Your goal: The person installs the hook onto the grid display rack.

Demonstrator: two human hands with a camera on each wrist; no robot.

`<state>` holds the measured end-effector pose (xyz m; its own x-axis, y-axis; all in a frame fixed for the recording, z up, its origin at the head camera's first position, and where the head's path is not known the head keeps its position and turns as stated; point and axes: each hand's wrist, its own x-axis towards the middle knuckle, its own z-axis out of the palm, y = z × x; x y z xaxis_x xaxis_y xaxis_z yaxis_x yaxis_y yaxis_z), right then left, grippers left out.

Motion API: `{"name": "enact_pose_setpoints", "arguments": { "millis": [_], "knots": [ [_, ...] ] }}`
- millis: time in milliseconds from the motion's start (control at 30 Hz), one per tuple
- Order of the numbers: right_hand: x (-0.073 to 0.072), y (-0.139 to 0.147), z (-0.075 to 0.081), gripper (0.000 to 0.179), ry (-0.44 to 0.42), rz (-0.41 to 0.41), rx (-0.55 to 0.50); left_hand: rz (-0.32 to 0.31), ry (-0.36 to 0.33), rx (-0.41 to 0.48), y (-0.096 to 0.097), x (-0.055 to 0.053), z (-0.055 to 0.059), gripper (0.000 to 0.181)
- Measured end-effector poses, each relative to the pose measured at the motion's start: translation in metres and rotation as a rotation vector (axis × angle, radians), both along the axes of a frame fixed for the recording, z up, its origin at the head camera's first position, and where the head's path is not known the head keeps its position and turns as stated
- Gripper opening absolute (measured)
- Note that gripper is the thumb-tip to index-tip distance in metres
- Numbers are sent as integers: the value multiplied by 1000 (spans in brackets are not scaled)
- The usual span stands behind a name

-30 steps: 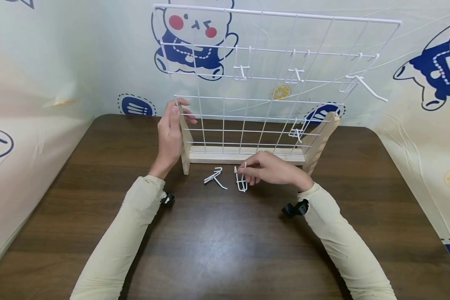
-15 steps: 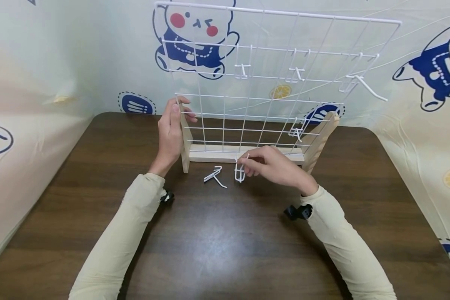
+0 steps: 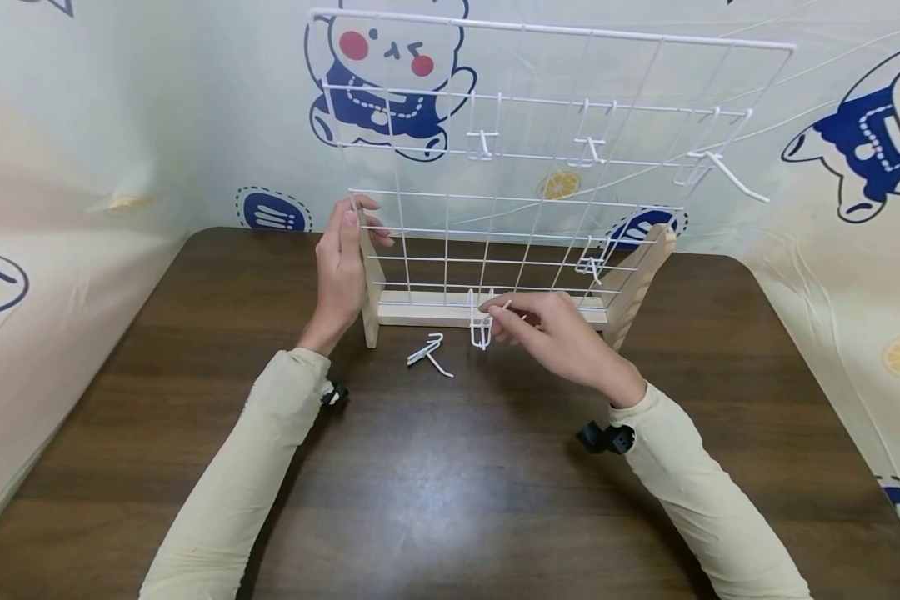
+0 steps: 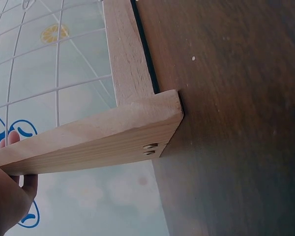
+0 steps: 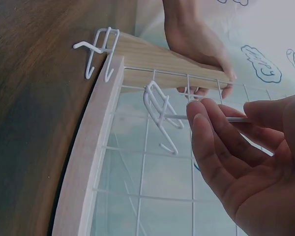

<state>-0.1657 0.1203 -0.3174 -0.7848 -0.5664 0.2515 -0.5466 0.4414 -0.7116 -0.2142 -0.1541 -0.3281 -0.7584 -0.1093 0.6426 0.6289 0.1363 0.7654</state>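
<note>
A white wire hook (image 3: 482, 321) was pinched by its straight prong between the thumb and fingertips (image 5: 201, 129) of the right hand (image 3: 551, 333), just in front of the lowest row of the white wire grid panel (image 3: 540, 158), near the middle of the panel's wooden base rail (image 3: 420, 308). In the right wrist view the hook's (image 5: 160, 110) double-looped end was seen close against the grid wires, though contact could not be confirmed. The left hand (image 3: 341, 267) was wrapped around the left wooden upright (image 3: 371, 283) of the panel, thumb and fingers curled over its upper end; the left wrist view showed the foot of this upright (image 4: 113, 135) resting on the dark wooden table (image 3: 435, 483). A second white hook (image 3: 429, 352) lay loose on the table just in front of the base rail, left of the held hook. Four further hooks (image 3: 482, 142) were hung on the panel, three along an upper row and one low beside the right wooden upright (image 3: 641, 271).
</note>
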Motion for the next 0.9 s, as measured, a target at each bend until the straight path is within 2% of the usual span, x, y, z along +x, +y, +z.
{"name": "enact_pose_setpoints", "arguments": {
  "millis": [167, 533, 900],
  "knots": [
    [1, 3, 3, 25, 39, -17, -13, -3, 3, 1, 0, 0, 1, 34],
    [6, 10, 15, 24, 141, -108, -29, 2, -17, -1, 0, 1, 1, 34],
    [7, 16, 24, 20, 272, -144, -69, 11, -23, -15, 0, 3, 2, 34]
  ]
}}
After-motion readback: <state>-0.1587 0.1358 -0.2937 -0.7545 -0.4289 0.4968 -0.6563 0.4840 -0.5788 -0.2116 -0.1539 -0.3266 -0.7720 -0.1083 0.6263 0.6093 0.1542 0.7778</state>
